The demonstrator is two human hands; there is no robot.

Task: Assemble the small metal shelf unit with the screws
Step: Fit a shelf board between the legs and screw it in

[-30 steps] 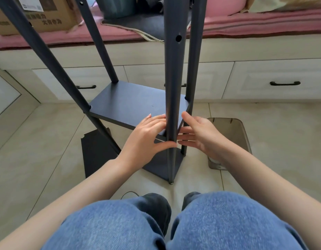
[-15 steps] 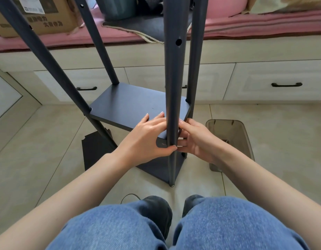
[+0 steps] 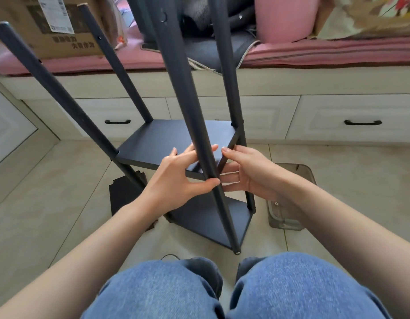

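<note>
The dark metal shelf unit stands on the tiled floor in front of my knees, with four posts and two shelves. Its near post leans to the left at the top. My left hand holds this post where it meets the upper shelf's near corner, thumb in front and fingers behind over the shelf. My right hand is on the other side of the post, its straight fingers pointing left at the same corner. I cannot see any screw at the joint.
A translucent grey bin sits on the floor to the right, with a small screw inside. A loose dark panel lies behind the left post. White drawers, a pink bench and a cardboard box are behind.
The unit's posts now lean left at the top. Both hands stay at the near corner of the upper shelf; my right hand's fingers have straightened.
</note>
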